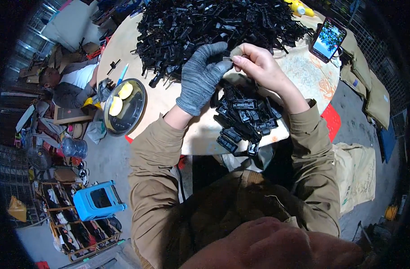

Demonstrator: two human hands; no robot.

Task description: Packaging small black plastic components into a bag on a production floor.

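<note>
My left hand (201, 78), in a grey knitted glove, is closed with its fingertips bent toward my right hand. My bare right hand (261, 69) pinches thumb against forefinger, meeting the glove's fingertips. Whatever small piece sits between the two hands is mostly covered by fingers. Below them, near the table's front edge, lies a small heap of black plastic parts (245, 114), slotted and clip-like. Beyond my hands spreads a much larger mound of loose black plastic parts (214, 27). Both hands are over the cloth-covered round table (198, 139).
At the table's left stands a dark round tray (140, 114) with yellow-white pieces, beside a blue-and-white pen (123, 74). A phone (329, 39) leans at the right. Another person (75, 83) is at the left. A blue plastic stool (99, 200) and sacks (355, 179) are on the floor.
</note>
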